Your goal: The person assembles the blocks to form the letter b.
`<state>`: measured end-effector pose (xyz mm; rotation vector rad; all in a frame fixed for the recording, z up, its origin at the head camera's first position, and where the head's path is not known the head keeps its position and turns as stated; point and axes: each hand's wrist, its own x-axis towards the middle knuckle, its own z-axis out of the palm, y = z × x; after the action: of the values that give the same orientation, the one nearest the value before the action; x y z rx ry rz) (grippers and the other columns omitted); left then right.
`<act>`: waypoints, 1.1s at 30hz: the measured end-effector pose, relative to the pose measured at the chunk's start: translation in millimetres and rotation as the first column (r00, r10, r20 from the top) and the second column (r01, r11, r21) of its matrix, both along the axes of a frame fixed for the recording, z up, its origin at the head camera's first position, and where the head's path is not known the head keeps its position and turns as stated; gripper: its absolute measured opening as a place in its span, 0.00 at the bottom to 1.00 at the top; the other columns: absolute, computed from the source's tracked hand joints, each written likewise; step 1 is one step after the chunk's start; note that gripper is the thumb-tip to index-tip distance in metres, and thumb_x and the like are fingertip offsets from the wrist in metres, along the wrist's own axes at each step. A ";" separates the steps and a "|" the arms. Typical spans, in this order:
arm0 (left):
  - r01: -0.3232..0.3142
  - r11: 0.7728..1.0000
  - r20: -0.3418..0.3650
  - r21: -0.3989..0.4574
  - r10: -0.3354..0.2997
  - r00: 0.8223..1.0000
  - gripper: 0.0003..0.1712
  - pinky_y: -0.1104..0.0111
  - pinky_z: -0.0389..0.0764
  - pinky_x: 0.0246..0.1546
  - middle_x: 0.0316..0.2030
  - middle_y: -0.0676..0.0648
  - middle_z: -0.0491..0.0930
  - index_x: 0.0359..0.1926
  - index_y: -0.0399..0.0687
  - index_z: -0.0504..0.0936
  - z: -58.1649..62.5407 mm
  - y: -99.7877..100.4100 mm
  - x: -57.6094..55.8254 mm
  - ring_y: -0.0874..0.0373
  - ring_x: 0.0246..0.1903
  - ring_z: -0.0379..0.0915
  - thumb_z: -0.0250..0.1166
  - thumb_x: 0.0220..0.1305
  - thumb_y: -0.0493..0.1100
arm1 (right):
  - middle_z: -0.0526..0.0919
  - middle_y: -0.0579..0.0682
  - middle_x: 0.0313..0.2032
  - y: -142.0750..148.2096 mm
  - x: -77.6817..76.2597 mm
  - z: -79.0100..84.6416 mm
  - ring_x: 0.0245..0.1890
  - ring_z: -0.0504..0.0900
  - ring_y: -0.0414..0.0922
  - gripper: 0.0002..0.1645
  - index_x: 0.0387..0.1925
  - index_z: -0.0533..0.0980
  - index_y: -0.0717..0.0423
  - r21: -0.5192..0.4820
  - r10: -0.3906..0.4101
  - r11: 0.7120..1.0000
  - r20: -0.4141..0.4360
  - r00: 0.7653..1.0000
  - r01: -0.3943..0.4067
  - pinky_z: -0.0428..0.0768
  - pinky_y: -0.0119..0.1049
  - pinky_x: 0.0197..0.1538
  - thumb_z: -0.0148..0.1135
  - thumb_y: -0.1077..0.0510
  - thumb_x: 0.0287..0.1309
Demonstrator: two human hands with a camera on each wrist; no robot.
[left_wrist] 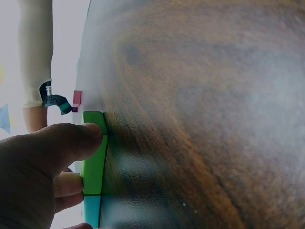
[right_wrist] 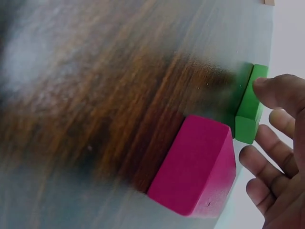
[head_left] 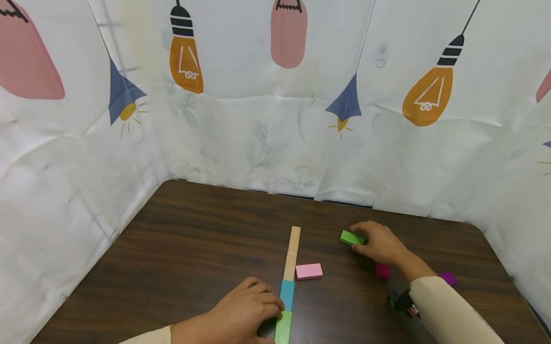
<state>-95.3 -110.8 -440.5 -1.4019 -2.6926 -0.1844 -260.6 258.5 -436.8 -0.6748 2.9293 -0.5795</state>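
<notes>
My left hand (head_left: 244, 319) pinches the light green block (head_left: 282, 330) at the near end of a row lying on the table. Its thumb (left_wrist: 78, 138) presses near one end of that block. A blue block (head_left: 286, 295) adjoins it, followed by two plain wooden blocks (head_left: 292, 253) farther away. To the right, my right hand (head_left: 380, 243) holds a bright green block (head_left: 351, 238) between thumb and fingers, with the thumb on its side in the right wrist view. The green block rests flat on the table. A magenta block (right_wrist: 195, 164) lies just below that hand.
A pink block (head_left: 309, 271) lies beside the row on its right. Under the right forearm are a purple block (head_left: 448, 278) and a dark wrist device (head_left: 398, 300). White printed cloth (head_left: 258, 139) hangs behind the brown table (head_left: 193, 251) and along its sides.
</notes>
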 end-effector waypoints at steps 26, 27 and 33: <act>0.014 1.000 -0.045 0.024 -0.013 0.999 0.21 0.58 0.72 0.57 0.49 0.64 0.81 0.45 0.62 0.88 -1.1 0.8 1.2 0.63 0.50 0.75 0.71 0.58 0.66 | 0.82 0.55 0.51 -4.4 -4.0 -3.1 0.49 0.81 0.52 0.23 0.56 0.81 0.59 0.048 0.014 0.999 -0.004 1.000 -0.014 0.78 0.55 0.53 0.71 0.55 0.61; 0.015 1.000 -0.044 0.022 -0.014 0.999 0.21 0.58 0.72 0.56 0.49 0.64 0.81 0.45 0.62 0.88 -1.1 0.9 1.1 0.63 0.50 0.75 0.71 0.58 0.66 | 0.82 0.54 0.51 -4.5 -2.9 -2.5 0.49 0.80 0.51 0.23 0.56 0.81 0.59 0.048 0.013 0.999 -0.006 1.000 -0.013 0.77 0.55 0.54 0.71 0.55 0.61; 0.011 1.000 -0.048 0.019 -0.010 0.999 0.21 0.59 0.72 0.55 0.49 0.64 0.81 0.44 0.62 0.88 -1.2 1.5 0.6 0.63 0.50 0.75 0.71 0.57 0.66 | 0.83 0.52 0.48 -6.4 8.0 4.1 0.49 0.81 0.51 0.23 0.55 0.81 0.60 0.043 0.034 0.999 -0.024 0.999 -0.033 0.72 0.61 0.59 0.71 0.55 0.60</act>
<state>-94.6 -109.4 -441.7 -1.3965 -2.6387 -0.1749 -252.6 252.2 -432.8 -0.7293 2.9376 -0.5076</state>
